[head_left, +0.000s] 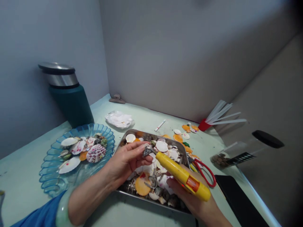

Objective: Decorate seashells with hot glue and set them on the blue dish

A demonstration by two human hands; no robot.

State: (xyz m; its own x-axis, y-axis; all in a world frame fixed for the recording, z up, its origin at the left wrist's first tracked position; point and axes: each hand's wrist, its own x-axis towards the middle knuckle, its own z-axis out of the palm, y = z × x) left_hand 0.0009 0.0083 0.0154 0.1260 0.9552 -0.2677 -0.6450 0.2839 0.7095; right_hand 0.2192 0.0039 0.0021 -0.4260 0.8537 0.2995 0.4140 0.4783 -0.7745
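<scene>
Above a metal tray (151, 198) of mixed shells, my left hand (129, 157) pinches a small dark grey shell (147, 151) between thumb and fingers. My right hand (189, 197) is wrapped round a yellow tool (178, 171) shaped like a glue gun. Its metal tip points left and meets the small shell, or is very close to it. Below the hands in the tray lie an orange scallop shell (142, 184), white shells and a small metal piece.
A blue glass plate (48, 160) with shells stands left, before a teal bottle (72, 105). Behind the tray are a white packet (119, 119) and a marker (160, 125). Right are red-handled scissors (205, 176), a red cup of sticks (204, 125), a clear jar (239, 151) and a black phone (239, 198).
</scene>
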